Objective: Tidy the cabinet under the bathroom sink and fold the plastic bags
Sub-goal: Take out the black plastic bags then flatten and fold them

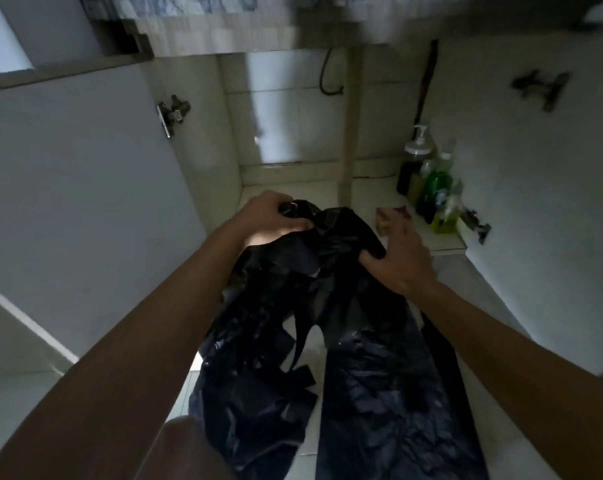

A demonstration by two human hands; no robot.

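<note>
Left hand [275, 221] is clenched round a bunched wad of the black plastic bags [362, 375]. Right hand [398, 261] pinches a fold under its thumb, fingers reaching forward, blurred. The bags trail from the cabinet [327, 192] sill down over the floor [23, 393] towards the camera. Thin, limp, slippery film, I'd judge: near weightless, creasing anywhere, best taken by the handles or top corners and drawn flat. Both forearms stretch straight out. Bottles [428, 188] huddle at the cabinet's right, near the right hand.
</note>
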